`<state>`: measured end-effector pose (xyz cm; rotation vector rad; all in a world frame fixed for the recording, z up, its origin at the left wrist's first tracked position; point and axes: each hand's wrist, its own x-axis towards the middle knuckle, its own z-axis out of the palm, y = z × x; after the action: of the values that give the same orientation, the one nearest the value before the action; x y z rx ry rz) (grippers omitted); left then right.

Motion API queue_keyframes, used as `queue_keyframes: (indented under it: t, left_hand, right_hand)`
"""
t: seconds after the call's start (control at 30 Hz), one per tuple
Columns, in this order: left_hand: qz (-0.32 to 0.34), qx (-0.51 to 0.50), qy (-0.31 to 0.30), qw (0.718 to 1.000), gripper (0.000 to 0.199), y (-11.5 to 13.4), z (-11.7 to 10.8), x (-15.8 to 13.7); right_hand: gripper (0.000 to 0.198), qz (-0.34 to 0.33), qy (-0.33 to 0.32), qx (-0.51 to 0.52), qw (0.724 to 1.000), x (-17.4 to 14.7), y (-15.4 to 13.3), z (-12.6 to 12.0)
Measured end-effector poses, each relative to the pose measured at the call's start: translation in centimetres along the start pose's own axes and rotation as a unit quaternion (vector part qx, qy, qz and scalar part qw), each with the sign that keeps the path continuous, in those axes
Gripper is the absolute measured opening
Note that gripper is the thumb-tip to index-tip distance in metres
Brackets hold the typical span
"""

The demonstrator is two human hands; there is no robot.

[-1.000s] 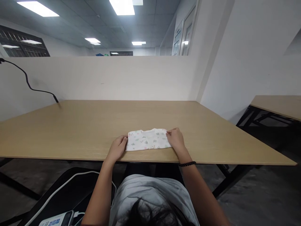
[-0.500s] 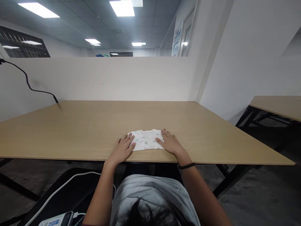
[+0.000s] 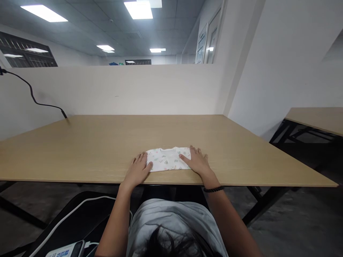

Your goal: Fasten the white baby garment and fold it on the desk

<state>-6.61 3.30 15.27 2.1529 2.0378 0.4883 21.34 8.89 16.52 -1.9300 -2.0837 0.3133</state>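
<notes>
A small white garment (image 3: 168,160) with a scattered coloured print lies flat and folded near the front edge of the wooden table (image 3: 107,139). Its neckline faces away from me. My left hand (image 3: 138,169) lies at the garment's left edge, fingers stretched out and thumb touching the cloth. On the opposite side, my right hand (image 3: 197,162) rests over the right edge with its fingers spread and the thumb on the fabric. Neither hand grips the cloth. A dark bead bracelet (image 3: 213,189) circles my right wrist.
A white partition (image 3: 144,89) rises behind the table. At the left, a black cable (image 3: 40,103) runs down to the tabletop. Below left, a power bank (image 3: 65,250) with a white cable (image 3: 66,216) lies on a black seat. Another table (image 3: 318,119) stands at right.
Both hands have slid slightly outward, the left one to the left and the right one to the right, uncovering more of the garment's sides. The garment stays in place.
</notes>
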Motion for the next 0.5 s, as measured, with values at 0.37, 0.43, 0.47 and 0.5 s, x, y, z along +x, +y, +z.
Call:
queue_keyframes:
  t: [0.37,0.43,0.47,0.5]
  left_hand:
    - [0.068,-0.018,0.004,0.997,0.072,0.23,-0.27,-0.67]
    - [0.019,-0.012,0.012,1.0,0.077,0.5,-0.23,-0.5]
    - [-0.008,-0.009,0.02,1.0,0.08,0.62,-0.22,-0.42]
    - [-0.03,-0.005,0.025,0.999,0.081,0.73,-0.23,-0.36]
  right_hand:
    - [0.071,-0.169,-0.065,-0.023,0.983,-0.34,-0.38,0.19]
    - [0.071,-0.158,-0.061,-0.02,0.985,-0.34,-0.4,0.3]
    - [0.073,-0.144,-0.052,-0.019,0.988,-0.33,-0.43,0.39]
    - [0.076,-0.121,-0.04,-0.018,0.992,-0.32,-0.48,0.52]
